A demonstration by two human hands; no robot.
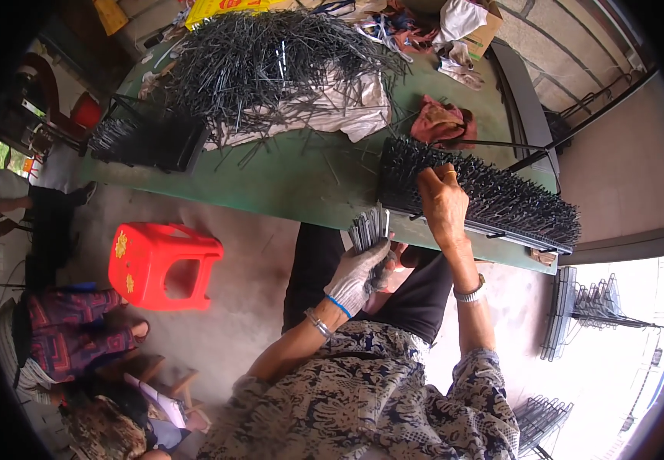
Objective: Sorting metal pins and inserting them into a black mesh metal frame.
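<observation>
L hand (359,277) (gloved) gripping rods (368,230) in bunch by table (270,176) edge, w/ ends jutting up. R hand (444,203) curling over rack (516,237); grip hidden, can't tell if holding anything. Rods looking light, stiff, prob slick; mid-shaft likely giving surest hold.

Green table (263,180), red plastic stool (148,268) on pale floor (194,337), block wall (558,46), bright light at right

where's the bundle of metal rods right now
Near the middle of the head view, the bundle is in the gloved left hand, by the near edge of the green table, left of the bare right hand.
</observation>
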